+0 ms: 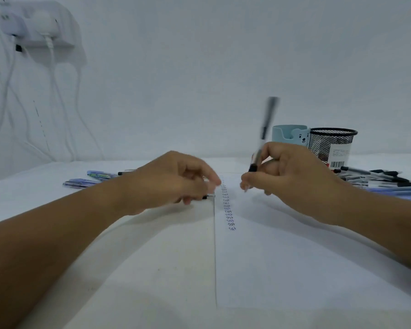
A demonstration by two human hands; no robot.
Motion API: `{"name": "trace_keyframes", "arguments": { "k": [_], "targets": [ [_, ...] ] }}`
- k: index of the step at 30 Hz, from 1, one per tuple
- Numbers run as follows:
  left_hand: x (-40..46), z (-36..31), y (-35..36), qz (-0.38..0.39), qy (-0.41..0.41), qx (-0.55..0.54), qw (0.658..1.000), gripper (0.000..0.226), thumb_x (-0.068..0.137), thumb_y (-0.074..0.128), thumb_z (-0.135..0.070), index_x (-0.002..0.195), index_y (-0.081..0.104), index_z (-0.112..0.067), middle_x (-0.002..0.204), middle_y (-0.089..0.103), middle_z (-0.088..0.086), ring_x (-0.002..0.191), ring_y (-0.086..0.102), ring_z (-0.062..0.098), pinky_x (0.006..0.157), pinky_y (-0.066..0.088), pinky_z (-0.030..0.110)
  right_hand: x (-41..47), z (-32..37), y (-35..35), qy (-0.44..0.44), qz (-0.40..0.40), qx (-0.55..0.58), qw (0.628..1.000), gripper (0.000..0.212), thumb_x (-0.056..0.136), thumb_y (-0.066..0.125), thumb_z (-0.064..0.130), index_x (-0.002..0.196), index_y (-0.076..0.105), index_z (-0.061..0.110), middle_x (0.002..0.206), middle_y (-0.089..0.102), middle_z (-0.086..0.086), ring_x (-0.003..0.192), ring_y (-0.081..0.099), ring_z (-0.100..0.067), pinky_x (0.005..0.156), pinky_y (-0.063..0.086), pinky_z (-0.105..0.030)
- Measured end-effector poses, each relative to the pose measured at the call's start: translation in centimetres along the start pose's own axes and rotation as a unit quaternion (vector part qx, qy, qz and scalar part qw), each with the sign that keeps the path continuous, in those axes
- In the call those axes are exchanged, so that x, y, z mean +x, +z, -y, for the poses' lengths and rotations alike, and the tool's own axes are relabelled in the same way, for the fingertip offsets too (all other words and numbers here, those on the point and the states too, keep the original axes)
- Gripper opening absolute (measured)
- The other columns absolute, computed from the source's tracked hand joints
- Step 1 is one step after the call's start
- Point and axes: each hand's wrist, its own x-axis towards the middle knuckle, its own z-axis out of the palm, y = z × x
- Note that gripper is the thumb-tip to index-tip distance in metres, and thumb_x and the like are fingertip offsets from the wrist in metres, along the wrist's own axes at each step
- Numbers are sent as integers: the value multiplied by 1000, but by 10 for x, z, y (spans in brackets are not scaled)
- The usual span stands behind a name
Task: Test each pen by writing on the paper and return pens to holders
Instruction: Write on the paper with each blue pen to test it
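White paper lies flat on the table in front of me, with a column of small "Test" scrawls running down near its left edge. My right hand pinches a clear-barrelled pen low on its shaft, fingers curled around it, the pen standing nearly upright and blurred, its dark end near my fingers and well above the sheet. My left hand hovers just beside the paper's left edge with its fingers curled; a small dark piece shows under the fingertips, perhaps a cap, but I cannot tell whether I actually hold it. The two hands sit near each other, not touching, on either side of the written column. Behind my right hand stand the two holders, a pale blue cup with a bear on it and a black mesh cup, with loose pens heaped beside them; more pens lie to my left. I judge this pen is between uncapping and writing. Next I should bring its tip down below the last scrawl, make a mark, then drop it into a holder.
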Motion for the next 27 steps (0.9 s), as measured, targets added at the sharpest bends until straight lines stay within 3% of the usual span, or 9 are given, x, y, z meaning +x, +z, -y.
{"name": "trace_keyframes", "arguments": {
  "k": [2, 4, 7, 10, 14, 20, 27],
  "targets": [
    [-2, 2, 6, 54, 17, 96, 994, 10, 85, 81, -22, 95, 79, -24, 65, 56, -2, 61, 48, 13, 61, 40, 20, -3, 7, 4, 9, 8, 103, 995, 24, 87, 72, 12, 70, 54, 9, 73, 73, -7, 73, 67, -30, 60, 46, -40],
    [-1, 2, 11, 79, 18, 137, 987, 12, 85, 80, -26, 97, 79, -27, 62, 55, -5, 58, 46, 11, 60, 40, 20, -6, 13, 10, 45, 49, 165, 984, 30, 87, 70, 17, 62, 54, 11, 67, 60, -11, 62, 55, -25, 51, 38, -34],
    [1, 2, 11, 79, 18, 146, 986, 11, 84, 81, -29, 95, 80, -29, 61, 57, -6, 56, 47, 9, 57, 38, 17, -10, 19, 18, 101, 139, 221, 960, 16, 77, 57, 23, 64, 57, 14, 67, 53, -18, 55, 44, -25, 41, 26, -26],
    [0, -1, 9, 91, 15, 146, 985, 7, 84, 80, -31, 87, 79, -37, 60, 54, -10, 56, 45, 9, 56, 36, 17, -11, 21, 24, 100, 166, 169, 966, 24, 86, 62, 13, 62, 58, 13, 59, 57, -15, 48, 41, -22, 39, 27, -19],
    [1, -3, 11, 97, 15, 157, 983, 33, 86, 79, -29, 60, 69, -48, 55, 46, -13, 54, 39, 9, 54, 31, 14, -10, 20, 29, 39, 138, 106, 984, 47, 85, 76, 13, 52, 41, 13, 47, 53, -9, 38, 44, -13, 40, 36, -18],
    [2, 0, 10, 99, 9, 138, 985, 16, 84, 80, -29, 78, 76, -42, 61, 55, -10, 55, 44, 8, 55, 35, 16, -9, 11, 30, 21, 138, 0, 990, 39, 81, 70, 20, 52, 44, 16, 51, 61, -3, 50, 48, -14, 59, 39, -33],
    [2, -1, 11, 97, 7, 139, 986, 14, 84, 80, -29, 79, 76, -41, 63, 58, -8, 55, 45, 7, 54, 36, 15, -9, 10, 31, 14, 137, -28, 990, 32, 73, 65, 30, 53, 45, 18, 51, 62, 1, 53, 49, -14, 60, 38, -33]
  ]
}}
